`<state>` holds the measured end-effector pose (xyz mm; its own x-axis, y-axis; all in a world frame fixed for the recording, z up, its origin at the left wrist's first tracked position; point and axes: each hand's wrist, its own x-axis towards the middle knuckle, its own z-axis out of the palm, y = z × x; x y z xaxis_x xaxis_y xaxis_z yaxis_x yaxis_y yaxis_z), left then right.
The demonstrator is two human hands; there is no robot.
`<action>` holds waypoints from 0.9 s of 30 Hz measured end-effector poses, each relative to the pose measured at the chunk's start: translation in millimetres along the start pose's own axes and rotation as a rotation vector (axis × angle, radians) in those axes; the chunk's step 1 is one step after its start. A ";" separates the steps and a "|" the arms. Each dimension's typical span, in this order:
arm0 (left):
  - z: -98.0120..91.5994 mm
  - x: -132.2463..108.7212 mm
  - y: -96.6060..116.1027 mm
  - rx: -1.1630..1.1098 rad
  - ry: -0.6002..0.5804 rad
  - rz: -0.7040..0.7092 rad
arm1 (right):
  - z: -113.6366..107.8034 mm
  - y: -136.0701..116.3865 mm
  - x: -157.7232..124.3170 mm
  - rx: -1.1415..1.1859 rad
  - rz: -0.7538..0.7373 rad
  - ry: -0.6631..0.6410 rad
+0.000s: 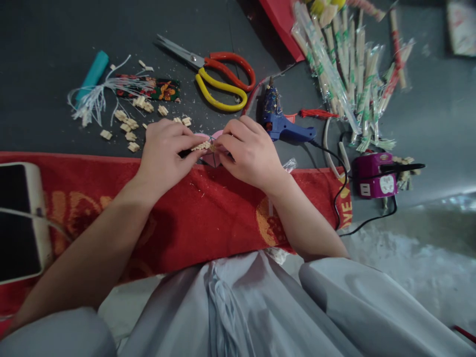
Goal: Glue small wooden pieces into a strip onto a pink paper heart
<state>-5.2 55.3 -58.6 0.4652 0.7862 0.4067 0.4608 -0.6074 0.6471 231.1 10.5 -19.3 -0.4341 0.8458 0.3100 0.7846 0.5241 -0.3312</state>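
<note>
"Grip first: how does it stand?"

"The left hand (167, 151) pinches a pale, knobbly strip (201, 146) between thumb and finger. The right hand (249, 153) has its fingertips bunched at the strip's right end; I can't tell whether they are closed on it."

"And the strip itself?"

"Between both hands, by a pink piece (208, 159) at the far edge of the red towel (211, 208). Whether they touch is hidden."

"How would you work it?"

"I'd hold the left pinch steady, nudge gently with the right fingertips, and press lightly, since those small bits may break. Mind the glue gun (280, 126) just beyond the right hand; its tip could be hot."
</note>
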 end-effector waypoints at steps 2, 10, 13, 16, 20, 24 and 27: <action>-2.6 0.3 4.1 0.022 -0.025 -0.021 | 0.5 2.2 -0.6 0.006 -0.007 0.001; -11.8 2.2 17.4 0.111 -0.073 -0.077 | 5.7 13.1 -2.7 0.089 -0.033 0.079; -11.1 2.1 17.7 0.101 -0.071 -0.072 | 8.5 14.6 -2.9 0.111 -0.037 0.101; -8.9 1.9 17.0 0.108 -0.054 -0.048 | 10.4 16.1 -2.7 0.135 -0.042 0.104; -8.1 2.1 16.7 0.120 -0.054 -0.022 | 10.9 17.9 -2.4 0.146 -0.056 0.102; -8.9 2.6 17.3 0.095 -0.071 -0.036 | 10.6 17.9 -2.3 0.130 -0.101 0.137; -8.6 2.7 17.9 0.075 -0.077 -0.051 | 10.1 17.3 -2.3 0.129 -0.127 0.163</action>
<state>-2.2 47.5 -40.3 0.4948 0.8071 0.3222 0.5390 -0.5758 0.6148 241.1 18.7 -34.7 -0.4407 0.7504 0.4927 0.6603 0.6428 -0.3883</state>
